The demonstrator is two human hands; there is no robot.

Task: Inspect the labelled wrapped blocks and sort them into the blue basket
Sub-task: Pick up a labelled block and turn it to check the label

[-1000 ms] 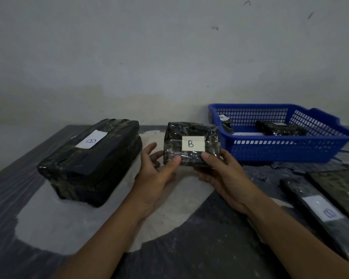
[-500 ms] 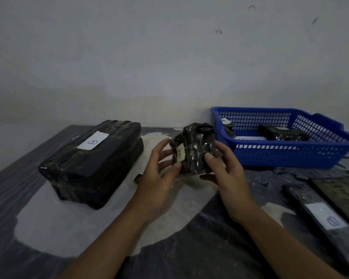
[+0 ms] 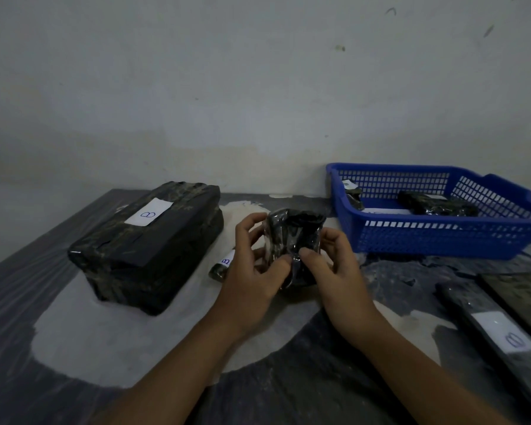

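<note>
Wrapped block [image 3: 293, 240] is gripped by curled left hand [image 3: 252, 271] and right hand [image 3: 331, 265], label apparently turned away.

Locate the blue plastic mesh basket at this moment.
In the head view, the blue plastic mesh basket sits on the table at the person's right, against the wall, just beyond the right hand and the small black wrapped block both hands hold.

Two bare forearms reach in from the bottom edge, with no sleeve, watch or band on either. The left hand [image 3: 252, 271] and the right hand [image 3: 331, 265] are ungloved and ringless. The visible fingernails are short and unpainted.
</note>
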